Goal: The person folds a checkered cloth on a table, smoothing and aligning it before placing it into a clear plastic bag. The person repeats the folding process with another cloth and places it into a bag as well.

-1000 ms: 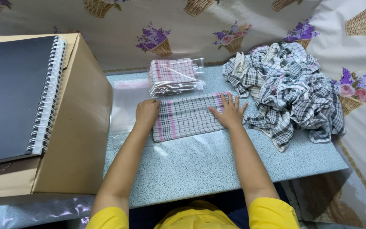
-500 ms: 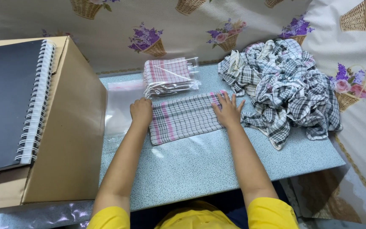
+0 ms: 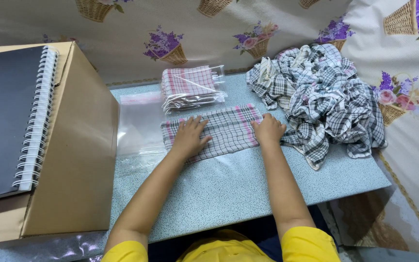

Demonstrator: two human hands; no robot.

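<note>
Fingers [image 3: 201, 127] flat on checked cloth [image 3: 226, 128]

Both bare forearms reach away from the body toward the far side, roughly parallel. The left hand [image 3: 188, 137] lies palm down with fingers spread. To its right, the right hand [image 3: 268, 129] rests flat, fingers together.
</note>
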